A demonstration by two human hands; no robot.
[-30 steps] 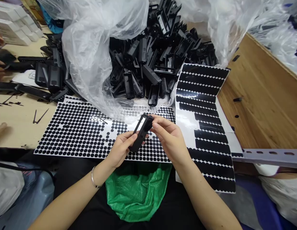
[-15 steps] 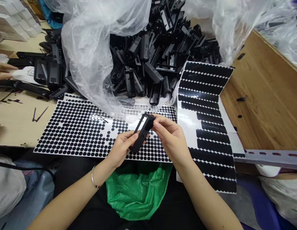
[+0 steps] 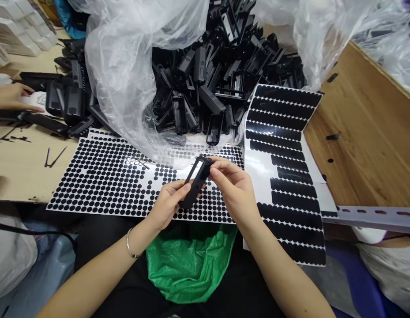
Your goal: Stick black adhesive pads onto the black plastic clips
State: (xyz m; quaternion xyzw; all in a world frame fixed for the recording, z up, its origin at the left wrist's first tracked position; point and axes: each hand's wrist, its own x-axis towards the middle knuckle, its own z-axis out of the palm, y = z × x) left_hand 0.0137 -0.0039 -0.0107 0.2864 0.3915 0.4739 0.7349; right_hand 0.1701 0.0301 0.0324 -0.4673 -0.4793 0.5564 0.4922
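Note:
My left hand (image 3: 167,204) grips the lower end of a narrow black plastic part (image 3: 195,182), which slants up to the right. The fingers of my right hand (image 3: 234,187) pinch its upper end. Both hands hover over a white sheet of small round black stickers (image 3: 102,176) lying on the table. A second sheet with long black oval strips (image 3: 284,145) lies just right of my right hand. A silver bangle circles my left wrist.
A heap of black plastic parts (image 3: 211,84) spills from a clear plastic bag (image 3: 122,75) behind the sheets. Another person's hand (image 3: 11,96) rests at the far left near more black parts. A green bag (image 3: 188,260) lies in my lap. A wooden board (image 3: 366,128) stands right.
My hands and the black part have barely shifted. The other person's hand at the far left has moved further into view onto the table.

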